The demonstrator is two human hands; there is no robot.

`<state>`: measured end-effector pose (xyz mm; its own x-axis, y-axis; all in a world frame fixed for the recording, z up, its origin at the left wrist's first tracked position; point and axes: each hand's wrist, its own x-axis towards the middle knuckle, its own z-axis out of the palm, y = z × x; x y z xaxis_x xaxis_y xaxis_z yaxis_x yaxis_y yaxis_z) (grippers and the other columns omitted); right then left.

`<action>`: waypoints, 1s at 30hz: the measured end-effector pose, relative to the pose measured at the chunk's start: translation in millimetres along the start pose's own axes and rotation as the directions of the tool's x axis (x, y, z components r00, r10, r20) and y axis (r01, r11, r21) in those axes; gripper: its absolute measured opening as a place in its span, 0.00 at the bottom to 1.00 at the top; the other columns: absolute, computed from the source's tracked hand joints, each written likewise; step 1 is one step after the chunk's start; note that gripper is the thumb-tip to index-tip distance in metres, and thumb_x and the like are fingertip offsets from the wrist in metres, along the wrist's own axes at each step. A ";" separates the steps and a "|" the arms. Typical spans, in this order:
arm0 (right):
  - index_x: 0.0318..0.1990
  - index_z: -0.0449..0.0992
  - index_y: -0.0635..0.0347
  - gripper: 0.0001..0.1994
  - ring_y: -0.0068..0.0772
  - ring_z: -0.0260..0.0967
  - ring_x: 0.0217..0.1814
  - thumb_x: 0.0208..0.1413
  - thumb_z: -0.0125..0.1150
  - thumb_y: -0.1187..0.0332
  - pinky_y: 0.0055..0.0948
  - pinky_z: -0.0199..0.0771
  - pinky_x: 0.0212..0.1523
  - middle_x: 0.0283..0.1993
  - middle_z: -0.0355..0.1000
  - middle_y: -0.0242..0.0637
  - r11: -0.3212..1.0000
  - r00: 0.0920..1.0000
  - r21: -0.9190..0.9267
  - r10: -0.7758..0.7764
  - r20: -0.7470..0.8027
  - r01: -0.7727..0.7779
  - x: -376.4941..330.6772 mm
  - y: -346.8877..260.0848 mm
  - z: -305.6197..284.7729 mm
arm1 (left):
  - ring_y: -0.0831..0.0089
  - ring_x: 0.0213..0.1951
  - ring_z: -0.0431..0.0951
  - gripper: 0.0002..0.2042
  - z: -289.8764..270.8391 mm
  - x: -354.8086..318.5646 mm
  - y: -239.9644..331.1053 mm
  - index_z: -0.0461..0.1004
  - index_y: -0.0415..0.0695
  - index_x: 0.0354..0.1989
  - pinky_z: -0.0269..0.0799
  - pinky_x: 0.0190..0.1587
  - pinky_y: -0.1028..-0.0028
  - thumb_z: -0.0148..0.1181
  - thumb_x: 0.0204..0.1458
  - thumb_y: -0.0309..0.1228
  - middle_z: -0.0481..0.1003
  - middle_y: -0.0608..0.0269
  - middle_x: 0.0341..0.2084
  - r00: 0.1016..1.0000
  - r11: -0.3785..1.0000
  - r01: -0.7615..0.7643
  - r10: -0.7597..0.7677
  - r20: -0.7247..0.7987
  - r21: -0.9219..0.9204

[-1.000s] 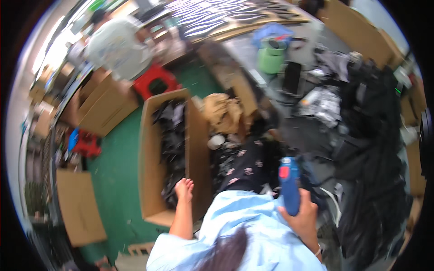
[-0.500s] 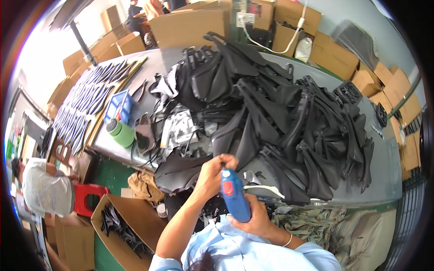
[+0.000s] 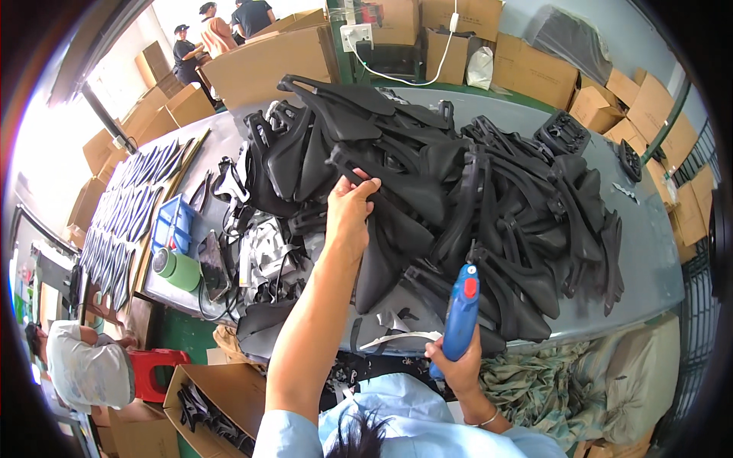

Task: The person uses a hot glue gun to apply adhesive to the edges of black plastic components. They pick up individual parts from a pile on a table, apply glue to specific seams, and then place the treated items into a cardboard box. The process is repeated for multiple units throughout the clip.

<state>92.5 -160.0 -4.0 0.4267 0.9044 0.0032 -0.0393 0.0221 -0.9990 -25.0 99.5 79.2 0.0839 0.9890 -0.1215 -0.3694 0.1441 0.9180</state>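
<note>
A big heap of black moulded plastic parts (image 3: 527,221) covers the grey table. My left hand (image 3: 350,214) reaches into the heap's near-left side, its fingers closed on the narrow end of a black plastic part (image 3: 408,189) that lies across others. Lower and to the right, my right hand (image 3: 460,368) is wrapped round a blue electric screwdriver (image 3: 461,309) with a red button. Its thin tip points away from me, over the near parts of the heap. A pale curved strip (image 3: 401,337) lies at the table's near edge, between my arms.
Left of the heap are a green bottle (image 3: 177,269), a blue basket (image 3: 174,223), a phone (image 3: 214,264) and clear plastic bags (image 3: 269,248). Dark curved pieces in rows (image 3: 126,221) fill a board farther left. An open carton (image 3: 237,393) stands below; a person (image 3: 84,362) sits nearby.
My left hand has moved forward from beside the screwdriver's tip to a part in the heap. The screwdriver has swung right, away from my left hand. The whole view has shifted.
</note>
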 end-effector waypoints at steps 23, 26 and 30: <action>0.45 0.63 0.62 0.22 0.19 0.64 0.30 0.42 0.67 0.77 0.21 0.69 0.31 0.33 0.65 0.31 0.998 0.994 0.027 -0.045 -0.101 0.048 46.7 -51.6 -2.6 | 0.56 0.52 0.71 0.14 -36.9 -137.4 -45.2 0.70 0.42 0.34 0.67 0.53 0.58 0.61 0.36 0.19 0.70 0.53 0.48 0.247 0.226 -0.959 0.392 0.886 0.168; 0.45 0.64 0.63 0.21 0.20 0.64 0.29 0.42 0.65 0.76 0.21 0.68 0.32 0.33 0.64 0.31 0.996 0.988 0.013 -0.086 -0.126 0.088 51.9 -48.9 -2.9 | 0.56 0.52 0.71 0.13 -44.0 -143.0 -26.5 0.70 0.41 0.33 0.67 0.53 0.59 0.61 0.36 0.18 0.72 0.52 0.46 0.242 0.024 -0.963 0.506 0.828 0.267; 0.43 0.64 0.63 0.19 0.20 0.64 0.26 0.44 0.66 0.74 0.21 0.67 0.30 0.31 0.65 0.31 0.995 0.997 0.102 0.000 -0.076 0.007 67.3 -65.5 7.7 | 0.52 0.56 0.67 0.11 -62.5 -102.8 -10.1 0.72 0.39 0.39 0.61 0.56 0.59 0.56 0.45 0.20 0.71 0.51 0.49 0.502 -0.006 -0.786 0.578 0.644 0.618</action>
<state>116.8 -97.3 62.0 0.4939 0.8695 -0.0006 -0.1284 0.0722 -0.9891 -87.7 -1.5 58.9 0.4245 0.5587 0.7125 0.5086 -0.7982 0.3229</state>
